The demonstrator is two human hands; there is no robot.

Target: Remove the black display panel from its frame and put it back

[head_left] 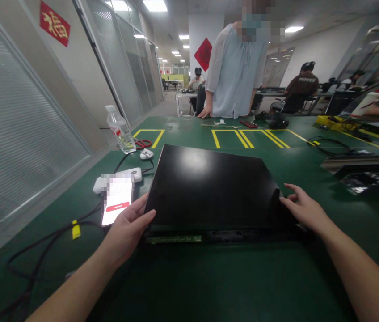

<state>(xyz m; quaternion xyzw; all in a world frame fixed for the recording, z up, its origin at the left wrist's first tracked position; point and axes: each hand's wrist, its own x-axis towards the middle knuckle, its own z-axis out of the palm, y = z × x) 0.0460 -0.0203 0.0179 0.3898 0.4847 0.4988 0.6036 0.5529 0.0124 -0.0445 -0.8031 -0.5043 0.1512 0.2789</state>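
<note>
Forearms (85, 273) are lying nearest; the left hand (129, 228) is pinching the central black panel (209, 188) at nine o'clock; the right hand (305, 212) is touching its three-o'clock edge, hold unclear. Likely stiff, fragile, it's favouring edge grips.

Glossy black panel (209, 192), face up
</note>
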